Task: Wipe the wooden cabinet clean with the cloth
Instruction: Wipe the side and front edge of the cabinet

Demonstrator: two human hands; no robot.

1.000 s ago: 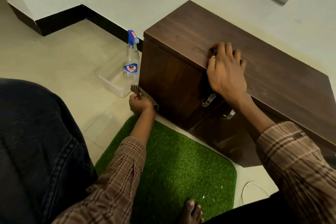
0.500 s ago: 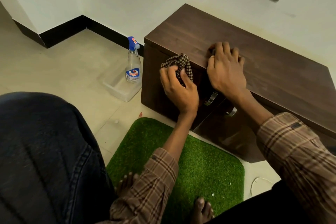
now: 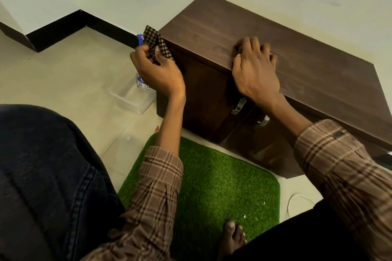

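Note:
A low dark wooden cabinet [image 3: 297, 44] stands against the wall, with two doors and metal handles. My left hand [image 3: 159, 72] grips a checked brown cloth [image 3: 156, 45] and holds it at the cabinet's upper left front corner. My right hand [image 3: 254, 70] lies palm down over the front edge of the cabinet top, fingers spread on the wood and holding nothing.
A spray bottle [image 3: 142, 82] stands in a clear plastic tray [image 3: 129, 101] on the floor left of the cabinet, mostly hidden by my left hand. A green grass mat [image 3: 222, 186] lies before the cabinet, my toes on it. A white cord [image 3: 294, 199] lies at right.
My left hand has carried the cloth from the cabinet's bottom left corner up the door, then left to the top left corner. My right hand has stayed on the top edge.

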